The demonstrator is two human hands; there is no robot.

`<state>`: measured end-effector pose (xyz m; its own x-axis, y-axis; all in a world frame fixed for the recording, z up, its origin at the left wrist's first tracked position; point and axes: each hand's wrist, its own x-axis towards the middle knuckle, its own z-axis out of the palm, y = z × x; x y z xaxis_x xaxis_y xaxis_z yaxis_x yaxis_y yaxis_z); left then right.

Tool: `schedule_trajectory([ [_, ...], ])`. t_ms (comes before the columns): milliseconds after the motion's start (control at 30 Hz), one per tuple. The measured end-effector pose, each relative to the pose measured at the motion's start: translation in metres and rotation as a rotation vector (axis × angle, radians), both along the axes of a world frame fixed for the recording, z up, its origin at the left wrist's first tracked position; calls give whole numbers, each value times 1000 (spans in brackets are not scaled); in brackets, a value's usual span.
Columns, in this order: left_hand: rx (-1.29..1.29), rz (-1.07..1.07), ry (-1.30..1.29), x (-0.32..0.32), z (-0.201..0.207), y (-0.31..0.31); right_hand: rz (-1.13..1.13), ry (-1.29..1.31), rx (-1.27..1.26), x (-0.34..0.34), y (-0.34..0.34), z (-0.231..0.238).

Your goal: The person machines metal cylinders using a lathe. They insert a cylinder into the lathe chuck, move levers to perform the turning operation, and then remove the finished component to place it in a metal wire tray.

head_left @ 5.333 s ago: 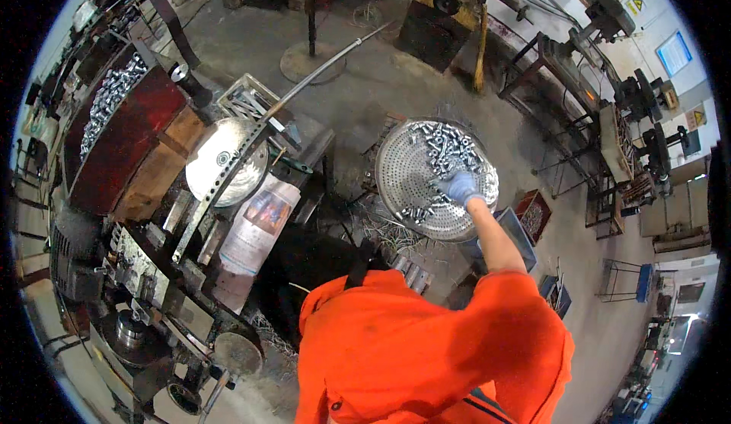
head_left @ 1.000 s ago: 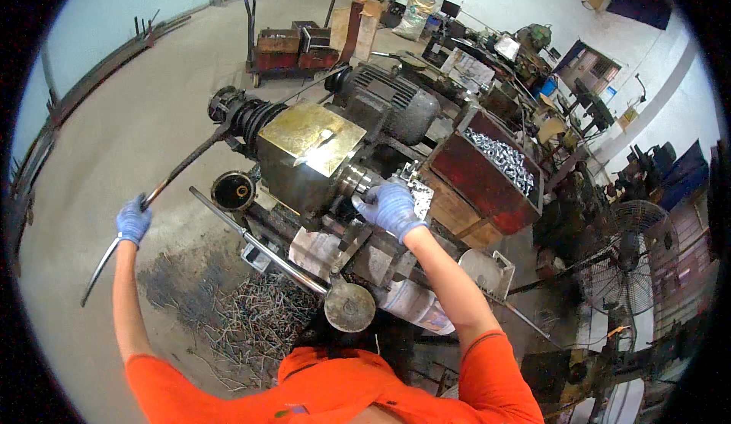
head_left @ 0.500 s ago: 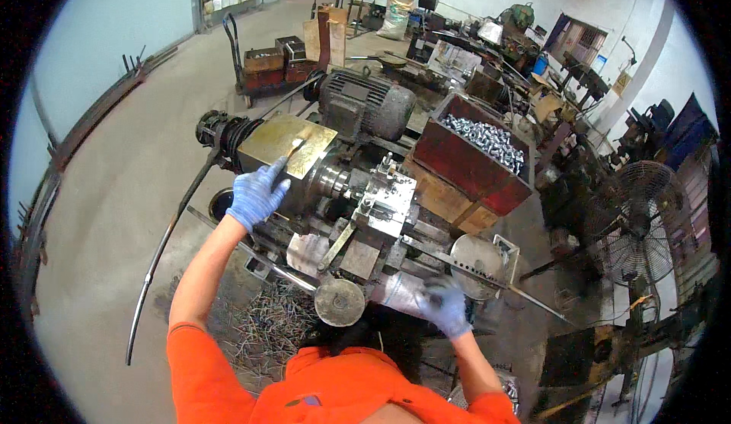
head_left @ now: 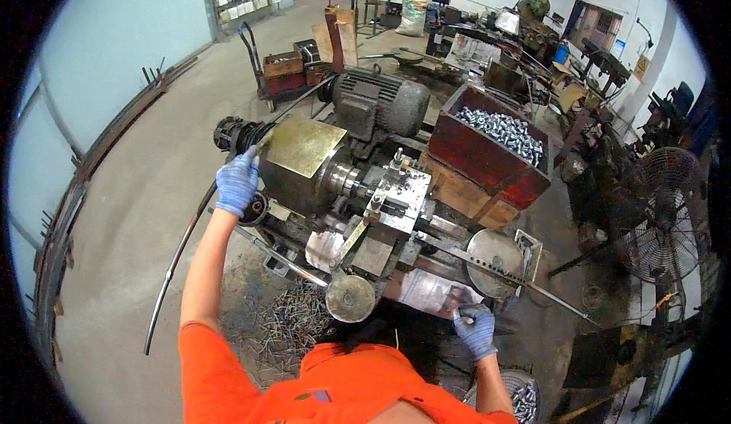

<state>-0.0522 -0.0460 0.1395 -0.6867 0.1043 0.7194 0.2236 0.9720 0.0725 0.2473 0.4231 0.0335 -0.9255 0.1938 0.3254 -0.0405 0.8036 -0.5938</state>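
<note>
My left hand (head_left: 237,184), in a blue-grey knit glove, is closed at the left edge of a brass-coloured plate (head_left: 303,144) on the lathe headstock. A small pale-tipped brush (head_left: 263,140) projects from its fingertips; the handle is mostly hidden. My right hand (head_left: 476,329), gloved alike, is held low by the near edge of a printed paper sheet (head_left: 428,291). Its fingers are curled around something dark and small that I cannot make out. Between the hands are the lathe's chuck (head_left: 344,179) and a metal tool block (head_left: 397,195).
A red bin (head_left: 487,153) of shiny metal parts stands behind the tool block, right of a motor (head_left: 381,104). Round metal discs (head_left: 350,299) sit near me. A long bar (head_left: 179,260) slants down at left. Metal shavings (head_left: 293,321) cover the floor; a fan (head_left: 661,226) stands right.
My left hand has moved left across the brass plate, and the brush with it. My right hand, blurred before over the paper, has drawn back to its near right edge. The view has shifted slightly.
</note>
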Motion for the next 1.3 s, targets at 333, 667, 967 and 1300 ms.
schedule_trajectory([
  [333, -239, -292, -170, 40, 20, 50, 31, 33, 8, 1, -6, -3],
  [667, -258, 108, -305, -40, 36, 26, 6, 83, 19, 10, -2, 9],
  [967, -88, -538, -250, 36, 19, 131, -49, 25, 21, 26, 0, -1],
  [1300, -123, -486, -426, 54, -35, 145, -55, 38, -6, 29, -2, 8],
])
